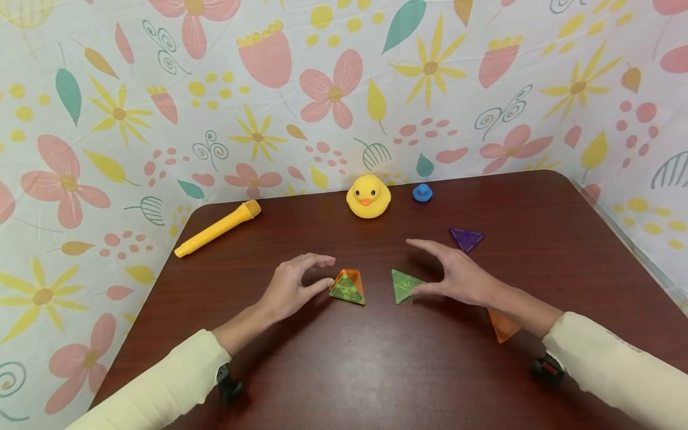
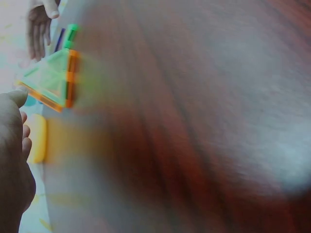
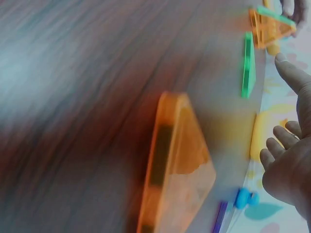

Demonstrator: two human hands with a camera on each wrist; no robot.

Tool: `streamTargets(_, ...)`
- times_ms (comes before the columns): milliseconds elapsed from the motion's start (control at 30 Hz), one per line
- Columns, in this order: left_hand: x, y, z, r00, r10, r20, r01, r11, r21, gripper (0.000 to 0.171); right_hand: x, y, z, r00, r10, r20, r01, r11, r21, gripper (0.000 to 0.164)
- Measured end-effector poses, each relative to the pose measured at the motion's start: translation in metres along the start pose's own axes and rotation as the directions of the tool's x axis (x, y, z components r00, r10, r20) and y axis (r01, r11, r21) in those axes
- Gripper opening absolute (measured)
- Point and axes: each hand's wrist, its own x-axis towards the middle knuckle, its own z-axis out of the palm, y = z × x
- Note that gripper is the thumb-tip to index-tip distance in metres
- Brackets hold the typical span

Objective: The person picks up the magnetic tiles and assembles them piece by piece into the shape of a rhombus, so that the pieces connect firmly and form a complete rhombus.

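A small pyramid [image 1: 348, 290] of translucent triangular tiles, green on its front and orange on other sides, stands near the middle of the table. My left hand [image 1: 297, 285] is at its left, thumb tip right at the pyramid's edge and fingers loosely bent. Lying flat to the right is a green triangular tile [image 1: 404, 285]. Over that tile's right corner comes the thumb of my right hand [image 1: 457, 276], with its fingers spread away from the thumb and nothing between them. The right wrist view shows the green tile [image 3: 249, 68] edge-on beyond the thumb.
An orange triangular tile [image 1: 502, 325] lies partly hidden under my right forearm. Behind the right hand is a purple triangular tile [image 1: 466, 239]. Along the back stand a yellow duck [image 1: 368, 197] and a small blue duck [image 1: 422, 192]. A yellow toy microphone [image 1: 217, 229] lies at the back left.
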Motion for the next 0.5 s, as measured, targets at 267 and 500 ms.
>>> streamTargets(267, 0.016, 0.019, 0.002, 0.997, 0.036, -0.063, -0.038, 0.999, -0.024, 0.044, -0.018, 0.016, -0.027, 0.995, 0.063, -0.08, -0.067, 0.996, -0.053, 0.091)
streamTargets(500, 0.035, 0.042, 0.011, 0.981, 0.096, -0.17, -0.117, 0.986, -0.117, 0.049, -0.028, 0.034, -0.042, 0.982, 0.116, -0.151, -0.13, 0.988, -0.087, 0.09)
